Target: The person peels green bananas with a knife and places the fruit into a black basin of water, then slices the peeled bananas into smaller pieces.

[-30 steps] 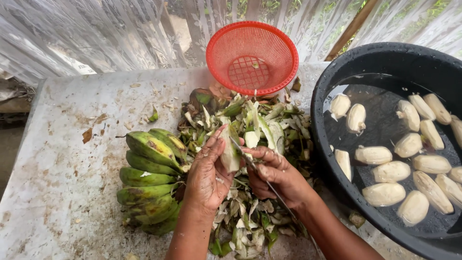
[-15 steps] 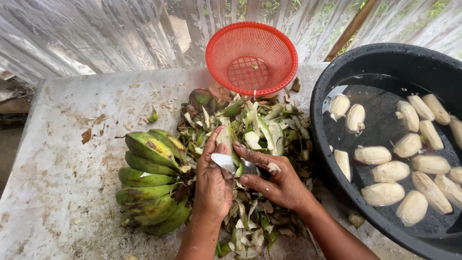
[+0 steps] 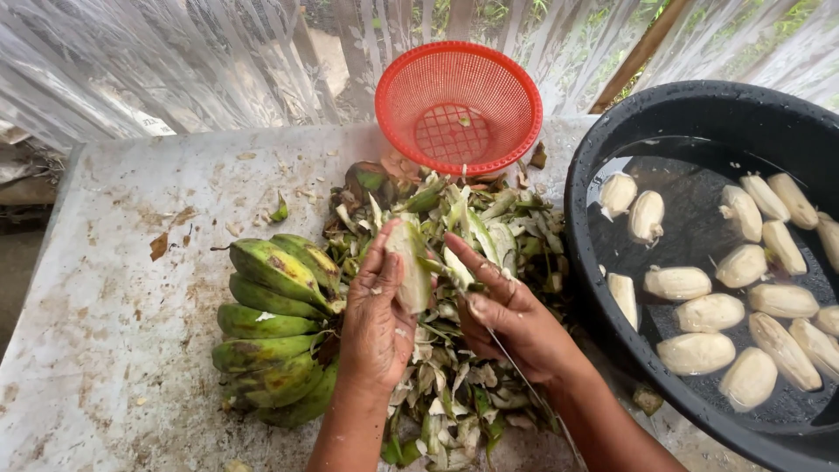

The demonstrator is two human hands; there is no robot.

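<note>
Half-peeled banana in left hand

A small white label with dark print shows behind the lace curtain, upper left.

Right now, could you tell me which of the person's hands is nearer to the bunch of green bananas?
Left. The left hand lies right beside the bunch of green bananas, at its right edge. The right hand is farther off, over the pile of peels.
</note>
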